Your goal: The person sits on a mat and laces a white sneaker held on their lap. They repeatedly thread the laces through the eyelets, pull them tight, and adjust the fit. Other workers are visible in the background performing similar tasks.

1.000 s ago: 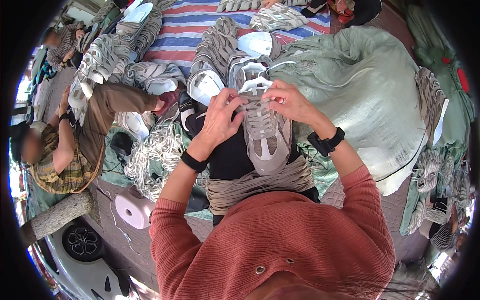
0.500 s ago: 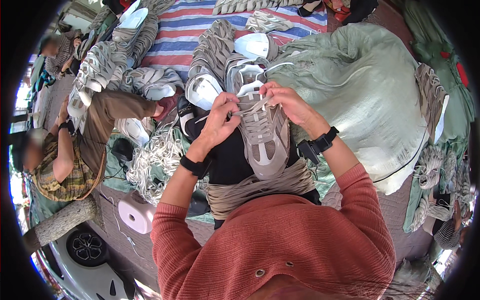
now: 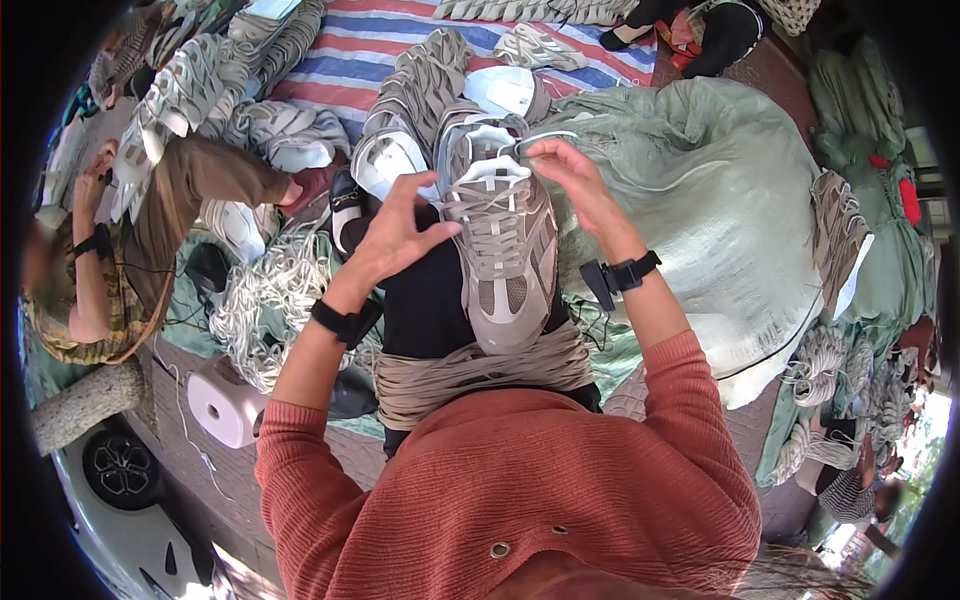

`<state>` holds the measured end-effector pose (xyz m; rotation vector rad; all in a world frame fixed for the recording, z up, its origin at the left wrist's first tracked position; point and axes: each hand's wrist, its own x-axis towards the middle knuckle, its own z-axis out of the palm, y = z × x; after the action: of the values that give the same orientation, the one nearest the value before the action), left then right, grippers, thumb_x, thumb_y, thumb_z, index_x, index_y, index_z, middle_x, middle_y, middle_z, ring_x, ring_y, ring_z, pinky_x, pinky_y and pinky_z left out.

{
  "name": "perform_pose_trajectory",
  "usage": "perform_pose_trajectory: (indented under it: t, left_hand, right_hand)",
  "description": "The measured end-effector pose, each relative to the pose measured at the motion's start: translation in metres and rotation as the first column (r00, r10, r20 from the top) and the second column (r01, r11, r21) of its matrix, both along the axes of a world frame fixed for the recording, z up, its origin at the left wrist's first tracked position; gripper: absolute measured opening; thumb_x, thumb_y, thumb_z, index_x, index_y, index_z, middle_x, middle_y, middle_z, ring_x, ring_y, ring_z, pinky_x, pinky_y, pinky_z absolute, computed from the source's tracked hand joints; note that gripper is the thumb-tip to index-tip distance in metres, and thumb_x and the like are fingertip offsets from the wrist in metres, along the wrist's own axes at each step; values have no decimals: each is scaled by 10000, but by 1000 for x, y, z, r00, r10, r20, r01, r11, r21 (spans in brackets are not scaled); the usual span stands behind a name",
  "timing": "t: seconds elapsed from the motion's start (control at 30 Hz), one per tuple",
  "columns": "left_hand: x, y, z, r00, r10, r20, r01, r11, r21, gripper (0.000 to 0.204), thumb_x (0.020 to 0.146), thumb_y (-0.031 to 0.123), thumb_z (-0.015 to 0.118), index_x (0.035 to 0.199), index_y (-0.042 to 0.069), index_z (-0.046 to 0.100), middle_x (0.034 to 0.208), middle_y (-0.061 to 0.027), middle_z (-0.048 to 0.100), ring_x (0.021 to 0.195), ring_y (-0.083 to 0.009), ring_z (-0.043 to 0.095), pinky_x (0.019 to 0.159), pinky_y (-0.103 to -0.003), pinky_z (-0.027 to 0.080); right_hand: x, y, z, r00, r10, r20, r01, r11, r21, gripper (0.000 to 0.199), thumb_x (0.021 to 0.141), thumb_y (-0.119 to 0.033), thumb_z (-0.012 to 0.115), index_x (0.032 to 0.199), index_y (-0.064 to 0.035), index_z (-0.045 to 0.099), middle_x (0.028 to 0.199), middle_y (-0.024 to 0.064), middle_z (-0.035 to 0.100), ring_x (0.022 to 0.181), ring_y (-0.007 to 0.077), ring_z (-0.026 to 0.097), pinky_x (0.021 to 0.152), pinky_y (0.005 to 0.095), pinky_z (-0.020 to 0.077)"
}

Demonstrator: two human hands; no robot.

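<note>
A beige-grey sneaker (image 3: 507, 295) rests over my dark-trousered lap, its toe toward me and its laces (image 3: 493, 235) threaded across the tongue. My left hand (image 3: 395, 240) hovers beside the shoe's left edge, its thumb and fingers spread with nothing in them. On the other side, near the shoe's collar, my right hand (image 3: 578, 185) is raised, fingers extended and apart from the laces. A thick bundle of beige laces (image 3: 480, 380) lies across my lap below the toe. Just beyond the sneaker, another sneaker (image 3: 462, 135) sits partly hidden behind it.
Rows of nested shoe uppers (image 3: 425, 85) stand ahead on a striped sheet (image 3: 350, 65). To the right bulges a large pale green sack (image 3: 700, 230). A heap of loose white laces (image 3: 270, 300) and a pinkish stool (image 3: 225, 405) are at left, near a seated person (image 3: 90, 270).
Both hands have let go of the lace ends and moved apart, one to each side of the shoe. The laces now lie on the shoe. The whole view has shifted slightly.
</note>
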<state>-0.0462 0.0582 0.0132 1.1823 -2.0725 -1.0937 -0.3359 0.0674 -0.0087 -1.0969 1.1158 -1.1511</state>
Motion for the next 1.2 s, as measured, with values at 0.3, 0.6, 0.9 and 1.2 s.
perform_pose_trajectory:
  t: [0.3, 0.6, 0.9, 1.2]
  left_hand:
    - [-24, -28, -18, 962, -254, 102, 265, 958, -108, 440, 920, 222, 601, 1315, 46, 519, 1108, -204, 632, 997, -361, 607, 866, -426, 482]
    - [5, 34, -10, 966, 89, -244, -63, 992, 113, 427, 957, 117, 523, 1357, 2, 429, 1205, -187, 596, 1053, -282, 614, 910, -357, 474]
    - [-18, 73, -5, 941, 145, -306, -22, 929, 370, 311, 1003, 206, 494, 1210, -19, 549, 985, -81, 596, 893, -166, 563, 821, -309, 467]
    - [-29, 71, -1, 595, 524, -610, 292, 566, 771, 139, 957, 131, 571, 1060, 45, 607, 1003, -24, 673, 883, -106, 651, 815, -269, 520]
  right_hand:
    - [22, -18, -22, 990, 134, 46, -142, 941, 308, 490, 933, -251, 595, 1358, -36, 480, 1202, 85, 578, 1073, 157, 560, 872, 294, 475]
    - [-5, -19, -21, 986, -54, 159, -18, 905, 424, 528, 827, -183, 711, 1290, 1, 537, 1136, 84, 648, 963, 180, 631, 868, 329, 507]
    - [-46, 17, -30, 729, -417, 543, 143, 868, 475, 334, 912, -258, 543, 1164, -54, 624, 1101, 120, 665, 1012, 270, 645, 923, 456, 525]
    - [-45, 22, 16, 809, -487, 329, 340, 845, 413, 281, 887, -177, 608, 1148, -75, 620, 1064, 95, 662, 972, 257, 631, 937, 414, 490]
